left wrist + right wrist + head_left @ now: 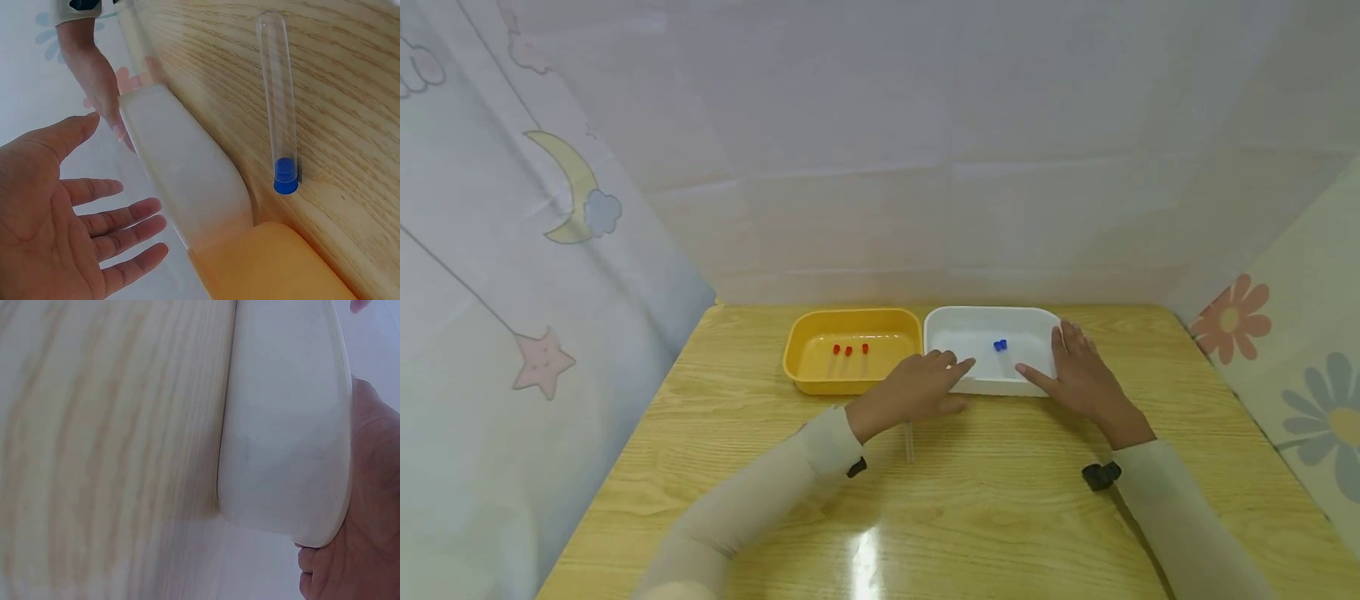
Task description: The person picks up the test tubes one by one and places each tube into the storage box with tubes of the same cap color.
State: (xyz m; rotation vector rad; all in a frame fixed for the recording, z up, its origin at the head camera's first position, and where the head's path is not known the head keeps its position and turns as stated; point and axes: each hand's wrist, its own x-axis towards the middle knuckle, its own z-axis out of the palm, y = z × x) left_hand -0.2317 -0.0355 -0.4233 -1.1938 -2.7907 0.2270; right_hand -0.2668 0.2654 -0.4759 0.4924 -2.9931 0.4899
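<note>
My left hand (917,387) hovers over the front left of the white tray (951,386), its fingers spread and nothing in its palm. My right hand (1084,377) rests at that tray's right front corner, fingers at the right rim and thumb stretched over the front rim. Inside the white tray lie two clear tubes with blue caps (1000,345). Another test tube (279,94) with a blue cap lies on the table in front of the trays; in the head view my left hand hides its cap.
A yellow tray (831,387) touches the white one on the left and holds three clear tubes with red caps (848,351). Both stand near the back edge of the wooden table (1000,517). Printed curtains (850,225) hang behind and at the sides.
</note>
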